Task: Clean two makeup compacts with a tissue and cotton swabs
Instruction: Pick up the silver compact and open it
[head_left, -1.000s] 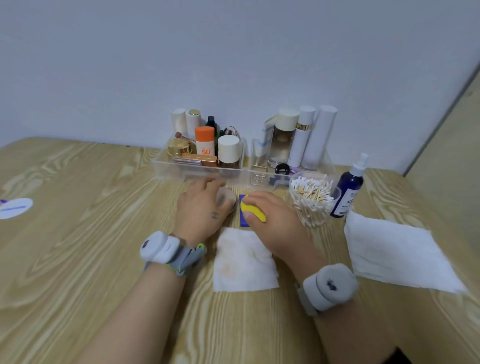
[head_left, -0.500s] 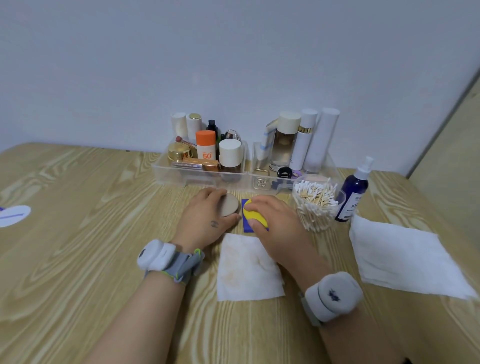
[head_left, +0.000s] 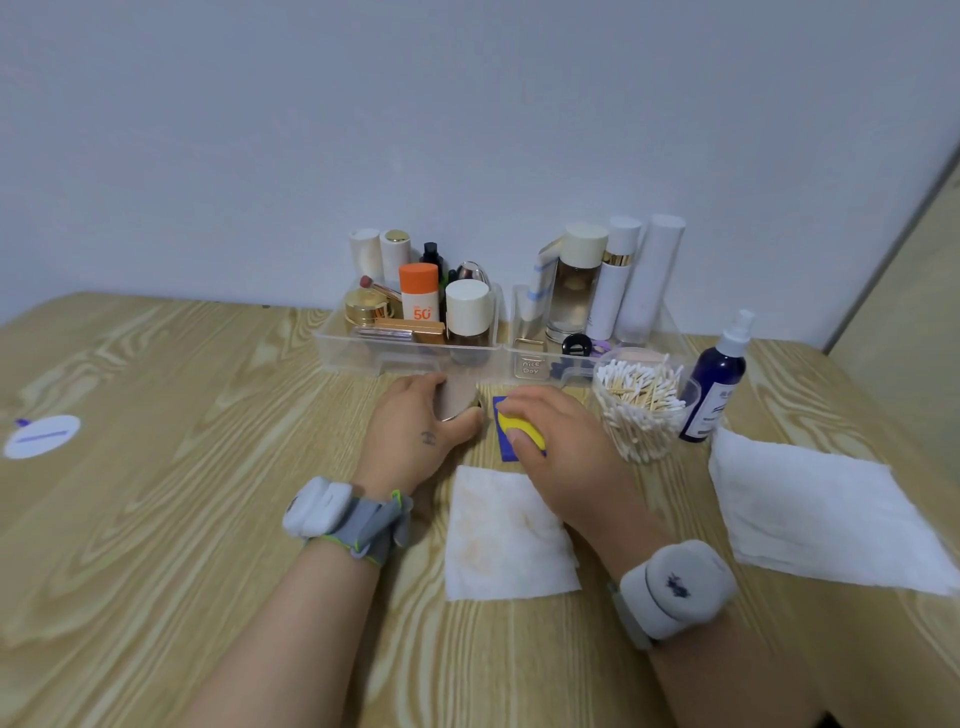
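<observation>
My left hand (head_left: 415, 431) grips a round beige compact (head_left: 456, 401), tipped up on its edge just in front of the clear organiser. My right hand (head_left: 561, 447) rests over a blue and yellow compact (head_left: 511, 434) that lies flat on the table; most of it is hidden under my fingers. A stained white tissue (head_left: 506, 535) lies flat between my wrists. A clear cup of cotton swabs (head_left: 641, 410) stands to the right of my right hand.
A clear organiser (head_left: 410, 358) packed with bottles and jars stands against the wall behind my hands. A dark blue spray bottle (head_left: 719, 384) stands right of the swab cup. A larger white tissue (head_left: 826, 514) lies at the right. A round white sticker (head_left: 42, 435) sits far left.
My left hand has tipped the round beige compact up off the table. My right hand stays on the blue and yellow compact. The camera has tilted slightly.
</observation>
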